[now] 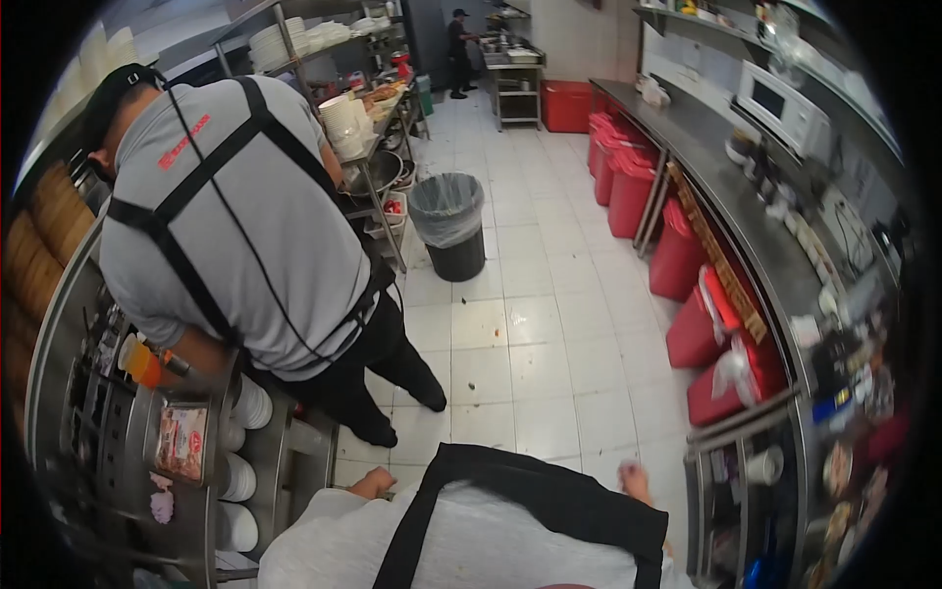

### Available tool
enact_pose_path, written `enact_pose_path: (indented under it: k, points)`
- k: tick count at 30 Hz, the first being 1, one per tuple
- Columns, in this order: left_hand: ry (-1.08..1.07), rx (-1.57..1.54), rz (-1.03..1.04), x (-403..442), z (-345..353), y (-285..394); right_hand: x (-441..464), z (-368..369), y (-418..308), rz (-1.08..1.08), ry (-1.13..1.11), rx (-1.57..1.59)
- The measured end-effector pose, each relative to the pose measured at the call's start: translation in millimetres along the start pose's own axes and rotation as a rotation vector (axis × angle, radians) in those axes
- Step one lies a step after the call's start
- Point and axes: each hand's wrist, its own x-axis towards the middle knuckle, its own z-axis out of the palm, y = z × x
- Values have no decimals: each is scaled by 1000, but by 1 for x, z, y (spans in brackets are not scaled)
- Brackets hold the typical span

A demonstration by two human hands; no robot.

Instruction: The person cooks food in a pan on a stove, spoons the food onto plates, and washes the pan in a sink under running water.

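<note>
The wearer's two hands are well apart from each other: the left hand is low in the view with its fingers curled in, the right hand is blurred and raised over the floor. Whether either one grips anything, I cannot tell.

Nearest the left hand are white bowls, stacked at the side of the left tabletop; their row runs lengthwise, away from the wearer. Above them, a meat package lies in a metal tray, its long axis also pointing away from the wearer.

Near the right hand stands a steel rack. Beyond it, red bins line up under the right tabletop, the row stretching toward the far end. A black trash can stands upright on the tiles, bag over its rim. A co-worker in a gray shirt bends over the left side.
</note>
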Motion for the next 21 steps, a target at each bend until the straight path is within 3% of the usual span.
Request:
enact_pose_path:
  k: [2,3,5,6,7,9,13,16,18,20,21]
  points:
    - [73,173,116,43,-46,55,-19,-8,8,15,-204,-114]
    - [106,457,288,70,-71,83,-10,-8,11,101,-283,-156]
    - [71,371,237,145,-122,143,6,-17,9,236,-392,-172]
    - [375,225,460,190,-138,157,22,-22,7,282,-422,-168]
    - [376,-55,414,136,-209,229,43,-29,7,317,-442,-169]
    - [495,-190,480,133,-291,314,92,-42,3,370,-468,-168]
    - [546,-480,549,155,-376,402,222,-79,-18,368,-467,-177]
    - [518,-419,553,216,-373,402,350,-108,-56,266,-425,-201]
    - [380,-431,411,240,-360,389,452,-125,-93,131,-365,-213]
    - [328,-456,280,276,-325,347,570,-129,-163,90,-272,26]
    - [106,-624,305,351,-268,285,624,-129,-209,158,-265,259]
